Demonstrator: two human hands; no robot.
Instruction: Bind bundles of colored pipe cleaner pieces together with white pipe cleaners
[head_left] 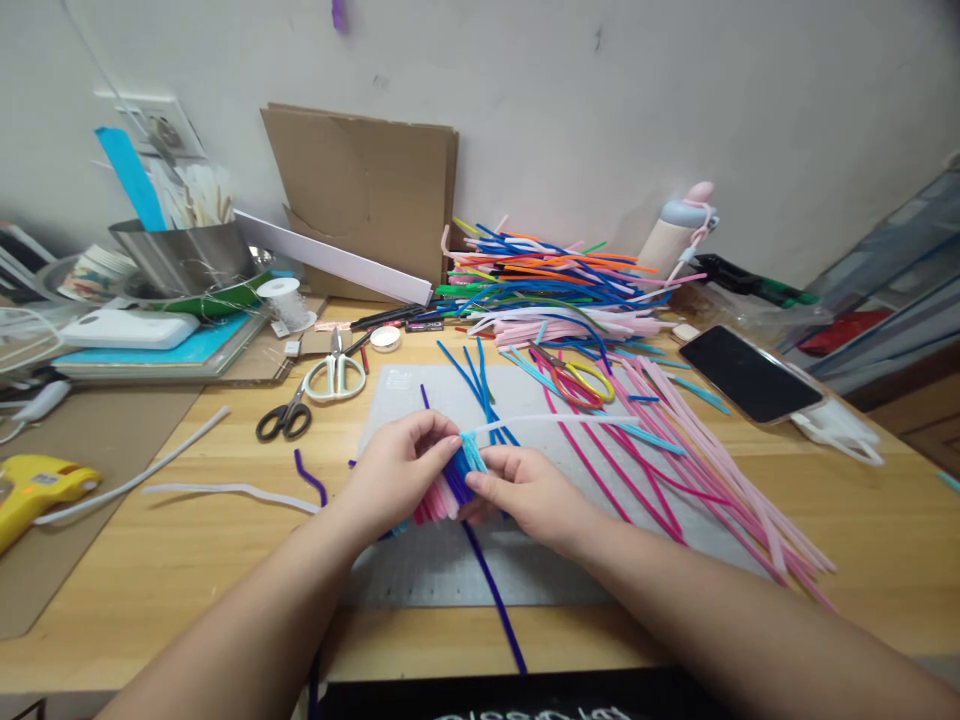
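Observation:
A small bundle of pipe cleaners [459,478], in light blue, dark blue and pink bands, is held between both hands above the grey mat. My left hand [409,465] grips its left and upper side, thumb at the light blue band. On the right side my right hand [517,490] pinches the bundle between thumb and fingers. A white pipe cleaner [570,420] sticks out to the right from the top of the bundle. Beneath the hands a long purple pipe cleaner [491,590] runs toward the table's front edge.
Pink pipe cleaners [720,470] spread over the grey mat [420,580] at the right, near red-yellow scissors [577,383] and a phone [750,373]. White scissors [335,375] and black scissors [285,420] lie left. A yellow glue gun [45,485] is far left; a colourful pile [555,280] lies behind.

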